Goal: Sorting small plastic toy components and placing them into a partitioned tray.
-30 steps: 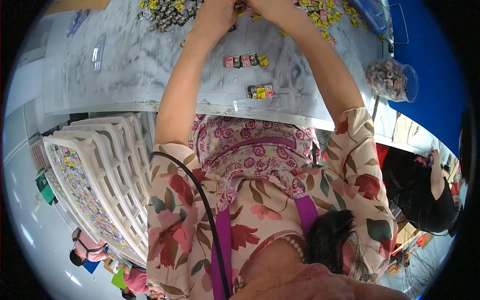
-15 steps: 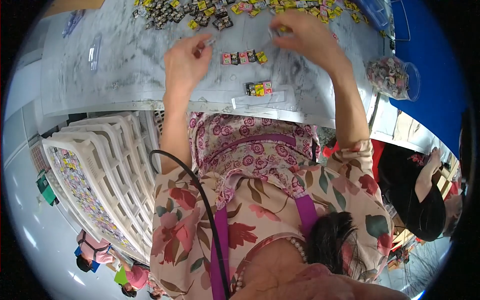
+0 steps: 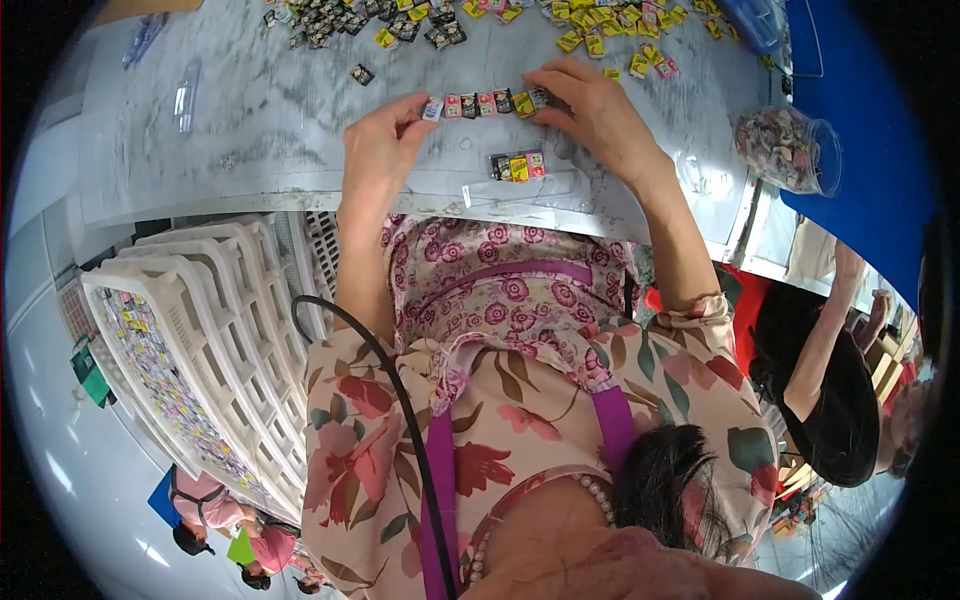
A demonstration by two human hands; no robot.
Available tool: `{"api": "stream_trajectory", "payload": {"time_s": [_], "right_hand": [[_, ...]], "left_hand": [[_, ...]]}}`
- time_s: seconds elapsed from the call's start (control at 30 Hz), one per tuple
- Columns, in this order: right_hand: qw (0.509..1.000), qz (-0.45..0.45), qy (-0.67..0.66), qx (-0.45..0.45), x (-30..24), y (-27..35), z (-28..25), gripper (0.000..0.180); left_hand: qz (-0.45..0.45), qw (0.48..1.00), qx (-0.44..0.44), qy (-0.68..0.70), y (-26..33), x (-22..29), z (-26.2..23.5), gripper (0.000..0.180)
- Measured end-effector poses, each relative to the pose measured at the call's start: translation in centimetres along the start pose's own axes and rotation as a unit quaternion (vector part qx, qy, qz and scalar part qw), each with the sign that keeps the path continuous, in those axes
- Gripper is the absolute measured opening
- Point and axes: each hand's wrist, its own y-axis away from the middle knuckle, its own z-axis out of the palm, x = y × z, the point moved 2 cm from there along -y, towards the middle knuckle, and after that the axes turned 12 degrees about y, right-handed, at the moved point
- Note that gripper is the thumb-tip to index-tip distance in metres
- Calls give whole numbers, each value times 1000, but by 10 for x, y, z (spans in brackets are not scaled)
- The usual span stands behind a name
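Observation:
A short row of small square packets [image 3: 486,105], pink, black and yellow, lies on the table between my hands. At its left end my left hand [image 3: 372,165] pinches a small white packet [image 3: 433,108] between thumb and fingertips. On the opposite end my right hand [image 3: 610,125] has its thumb and fingers closed about a small grey-and-dark packet [image 3: 539,98], beside the yellow one. Nearer to me, three packets [image 3: 518,168], black, yellow and pink, lie side by side by a clear plastic case [image 3: 550,188].
Loose packets form a dark pile [image 3: 330,25] and a yellow pile [image 3: 590,20] along the far side. One black packet [image 3: 362,74] lies apart. A clear jar [image 3: 785,150] of packets lies at right. White crates [image 3: 200,330] stand at left; co-workers are nearby.
Both hands have come in to the ends of the packet row, the left moving right and down, the right moving down from the yellow pile. Each now holds its packet against the row.

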Motion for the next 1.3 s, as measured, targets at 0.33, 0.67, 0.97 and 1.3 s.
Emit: {"api": "stream_trajectory", "payload": {"time_s": [0.33,0.67,0.97,1.3], "right_hand": [[998,-24,59,14,-14,-5,7,43],[995,-44,86,21,-20,-6,18,28],[994,-54,79,55,-20,-3,17,27],[999,-32,14,-3,-59,45,-31,33]], "left_hand": [[131,986,-86,-64,-11,11,-1,43],[117,990,-53,-52,-7,12,14,35],[147,987,-22,-58,1,13,21,27],[136,989,-49,-16,72,46,18,26]]}}
